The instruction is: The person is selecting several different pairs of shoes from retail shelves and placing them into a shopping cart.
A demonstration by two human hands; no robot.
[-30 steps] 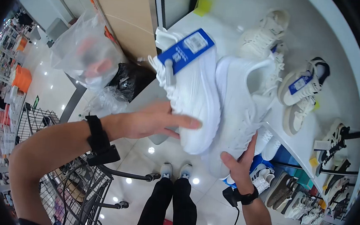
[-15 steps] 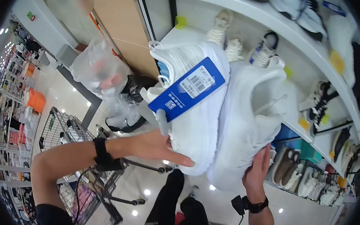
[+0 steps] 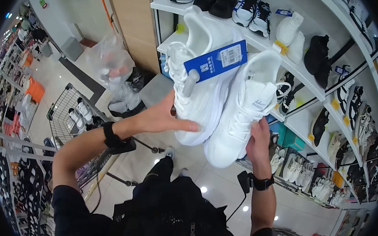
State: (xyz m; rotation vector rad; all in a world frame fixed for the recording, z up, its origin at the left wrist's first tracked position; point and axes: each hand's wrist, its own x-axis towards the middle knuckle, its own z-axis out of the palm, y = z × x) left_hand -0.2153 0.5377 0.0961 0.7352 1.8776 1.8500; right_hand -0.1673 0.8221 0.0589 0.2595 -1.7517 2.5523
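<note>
Two white lace-up sneakers are held up side by side in front of me, toes pointing down toward my body. My left hand [image 3: 162, 119] grips the left sneaker [image 3: 194, 111] near its toe, thumb across the side of the shoe. A blue price tag [image 3: 215, 60] with a white barcode label hangs over that shoe, next to a pale plastic piece [image 3: 191, 82]. My right hand [image 3: 259, 141] is closed around the outer side of the right sneaker [image 3: 232, 132], its fingers partly hidden behind it. The laces and tongue of the right sneaker face me.
Curved white shelves [image 3: 266, 43] with several shoes stand ahead and to the right. A wire shopping cart [image 3: 63, 108] holding shoes is at my left. Beyond it, a plastic-bagged bundle [image 3: 113, 67] sits by a grey seat [image 3: 154, 91]. Shoe boxes [image 3: 291, 139] lie under the shelves.
The sneakers have turned so their laces and openings show more, and they appear smaller and higher in view. Both hands keep their hold. More of the shelves and my body is visible.
</note>
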